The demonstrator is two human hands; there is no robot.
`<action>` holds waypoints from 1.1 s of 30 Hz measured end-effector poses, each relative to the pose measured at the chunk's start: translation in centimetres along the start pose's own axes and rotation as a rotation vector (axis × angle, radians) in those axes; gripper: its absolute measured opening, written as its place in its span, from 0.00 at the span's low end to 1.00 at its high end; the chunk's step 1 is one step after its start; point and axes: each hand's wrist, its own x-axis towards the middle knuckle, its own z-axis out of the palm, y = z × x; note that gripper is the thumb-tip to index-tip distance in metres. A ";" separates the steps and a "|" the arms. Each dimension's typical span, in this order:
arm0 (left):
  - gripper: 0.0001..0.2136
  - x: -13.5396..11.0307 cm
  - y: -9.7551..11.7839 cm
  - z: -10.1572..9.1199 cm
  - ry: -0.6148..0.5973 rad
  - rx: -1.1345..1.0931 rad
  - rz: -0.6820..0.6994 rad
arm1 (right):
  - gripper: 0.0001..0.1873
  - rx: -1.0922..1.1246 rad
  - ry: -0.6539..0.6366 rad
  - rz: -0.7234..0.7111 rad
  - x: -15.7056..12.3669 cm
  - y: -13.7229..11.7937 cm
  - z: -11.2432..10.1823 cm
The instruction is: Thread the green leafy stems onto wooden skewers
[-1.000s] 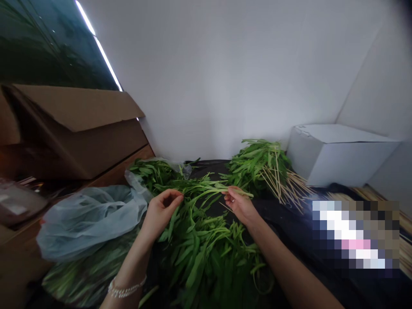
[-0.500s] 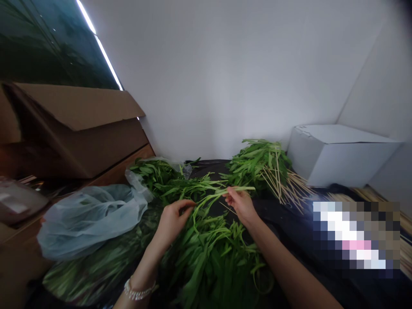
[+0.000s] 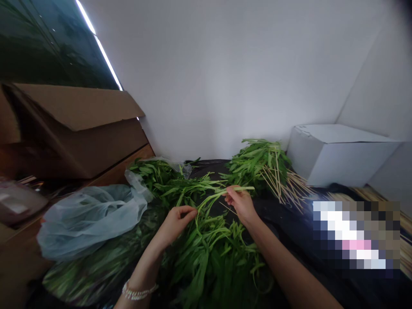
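My right hand [image 3: 240, 204] pinches the pale end of a long green stalk [image 3: 216, 195] that arcs leftward over a heap of loose leafy greens [image 3: 206, 249]. My left hand [image 3: 178, 221], a bracelet on its wrist, is closed in a pinch on the same stalk lower down, where its leaves begin. Both hands hover just above the heap, which lies on a black sheet [image 3: 289, 223]. Behind my right hand lies a pile of greens threaded on thin wooden skewers [image 3: 273, 171].
A pale plastic bag [image 3: 90, 219] lies at the left, with more greens under it. Behind it stands an open cardboard box [image 3: 77, 128]. A white box [image 3: 337, 154] sits at the back right against the wall. A blurred patch covers something at the right.
My left hand has slid right and down along the stalk, closer to my body. My right hand has stayed almost still, keeping hold of the stalk's end.
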 end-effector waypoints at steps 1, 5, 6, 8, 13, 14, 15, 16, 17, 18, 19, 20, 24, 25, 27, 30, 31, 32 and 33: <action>0.18 0.0 -0.1 0.0 -0.014 -0.036 -0.013 | 0.17 0.011 0.001 0.003 0.0 0.0 0.0; 0.19 -0.3 -0.1 -0.2 -0.042 -0.143 -0.065 | 0.18 0.072 0.003 0.042 0.0 -0.1 0.1; 0.20 -0.3 0.0 -0.3 -0.048 -0.161 -0.073 | 0.18 0.083 0.000 0.052 0.0 -0.1 0.1; 0.20 -0.4 0.0 -0.3 -0.065 -0.188 -0.084 | 0.19 0.091 -0.002 0.062 0.0 -0.1 0.1; 0.17 -0.4 0.0 -0.2 -0.046 -0.186 -0.093 | 0.18 0.088 -0.003 0.062 -0.1 0.0 0.1; 0.16 -0.4 -0.1 -0.2 -0.033 -0.175 -0.093 | 0.18 0.089 -0.005 0.064 -0.1 0.0 0.1; 0.15 -0.3 -0.1 -0.1 -0.019 -0.160 -0.089 | 0.18 0.089 -0.009 0.068 -0.1 0.0 0.1; 0.15 -0.2 -0.2 -0.1 -0.004 -0.143 -0.081 | 0.17 0.088 -0.016 0.071 -0.1 0.0 0.1; 0.14 -0.1 -0.2 -0.1 0.013 -0.121 -0.071 | 0.17 0.085 -0.023 0.072 -0.1 0.0 0.0; 0.13 -0.1 -0.2 0.0 0.034 -0.092 -0.059 | 0.17 0.079 -0.034 0.071 -0.1 0.0 0.0; 0.11 0.0 -0.2 0.0 0.063 -0.050 -0.045 | 0.16 0.071 -0.047 0.066 -0.1 0.0 0.0; 0.10 0.1 -0.1 0.0 0.102 0.001 -0.032 | 0.16 0.061 -0.061 0.059 -0.2 0.1 0.0; 0.09 0.4 -0.5 0.1 0.301 0.186 -0.003 | 0.16 -0.010 -0.107 0.034 -0.4 0.5 0.3; 0.09 0.5 -0.8 0.1 0.342 0.186 -0.006 | 0.16 -0.024 -0.116 0.033 -0.5 0.6 0.4; 0.09 0.9 -1.6 -0.1 0.406 0.129 -0.026 | 0.15 -0.035 -0.139 0.036 -0.7 0.8 0.7; 0.08 1.4 -3.2 -1.1 0.545 -0.015 -0.085 | 0.15 -0.007 -0.140 0.050 -0.7 0.9 0.7; 0.08 1.5 -3.7 -1.7 0.610 -0.076 -0.102 | 0.14 0.013 -0.122 0.053 -0.6 0.8 0.6; 0.08 1.6 -4.0 -2.3 0.678 -0.147 -0.112 | 0.15 0.035 -0.097 0.053 -0.5 0.7 0.4; 0.09 1.6 -4.2 -2.9 0.737 -0.226 -0.118 | 0.15 0.057 -0.071 0.050 -0.3 0.6 0.2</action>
